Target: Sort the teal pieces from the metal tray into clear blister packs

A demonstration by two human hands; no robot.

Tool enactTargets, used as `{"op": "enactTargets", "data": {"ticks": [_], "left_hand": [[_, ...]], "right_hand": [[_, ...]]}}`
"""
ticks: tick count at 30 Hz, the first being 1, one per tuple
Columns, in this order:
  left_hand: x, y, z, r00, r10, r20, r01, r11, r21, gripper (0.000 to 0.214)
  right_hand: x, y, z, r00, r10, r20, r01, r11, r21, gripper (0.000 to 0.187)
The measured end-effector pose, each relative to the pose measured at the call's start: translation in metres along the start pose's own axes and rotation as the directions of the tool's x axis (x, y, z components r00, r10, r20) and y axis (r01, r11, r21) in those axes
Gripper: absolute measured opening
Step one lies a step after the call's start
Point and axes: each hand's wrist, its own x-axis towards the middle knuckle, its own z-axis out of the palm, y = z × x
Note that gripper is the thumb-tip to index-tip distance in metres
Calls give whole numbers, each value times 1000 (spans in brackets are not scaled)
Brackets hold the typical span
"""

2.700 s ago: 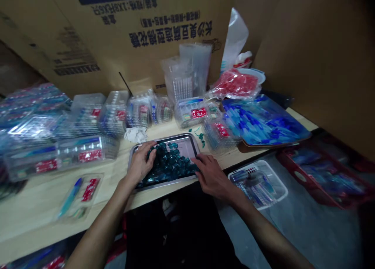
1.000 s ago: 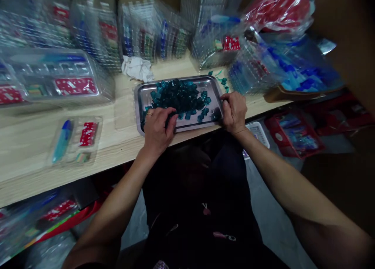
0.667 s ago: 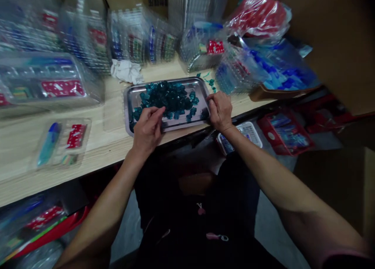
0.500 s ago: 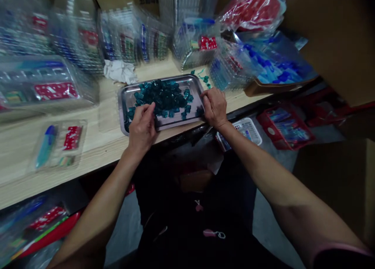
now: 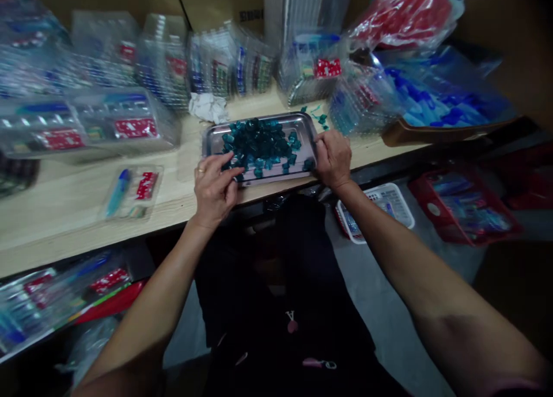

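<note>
Currently, the left hand [image 5: 213, 192] is lying half-open, its fingers [image 5: 228, 161] spreading onto a heap of translucent teal pieces [image 5: 263, 143] that is filling most of a steel tray [image 5: 298, 116] at frame centre. The right hand [image 5: 332, 159] is curling over the tray's right rim, apparently gripping it. A few stray pieces [image 5: 320, 118] are lying on the bench [image 5: 64, 212] just beyond the tray's upper right corner, none yet gathered in.

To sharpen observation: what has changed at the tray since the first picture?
The right hand moved off the teal pieces to the right rim of the steel tray; the left hand slid to the near left, touching them. The pile lies further back in the tray. The crumpled white wad stayed beside it.
</note>
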Motion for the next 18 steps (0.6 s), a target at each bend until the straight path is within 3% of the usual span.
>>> {"op": "enactTargets", "data": {"ticks": [5,7,11,14,18], "left_hand": [[-50,-46,-57,989,-101,-105,120,975,187,29],[-66,-65,-71,983,-141,-116,166,958,236,27],[-80,-85,-72,976,-177,-127,205,944,257,23],[-80,-83,-66,982,-161,-102,181,953,243,22],[-78,-77,-65,967,-223,-123,247,940,235,22]], "right_hand": [[-1,1,1,1000,10,-9,-9,997,77,20],[0,-1,0,1000,7,-7,-6,997,73,15],[2,-5,-2,1000,1,22,-2,998,66,11],[2,-5,-2,1000,1,30,-4,997,76,9],[1,-3,-2,1000,14,21,-15,997,74,8]]}}
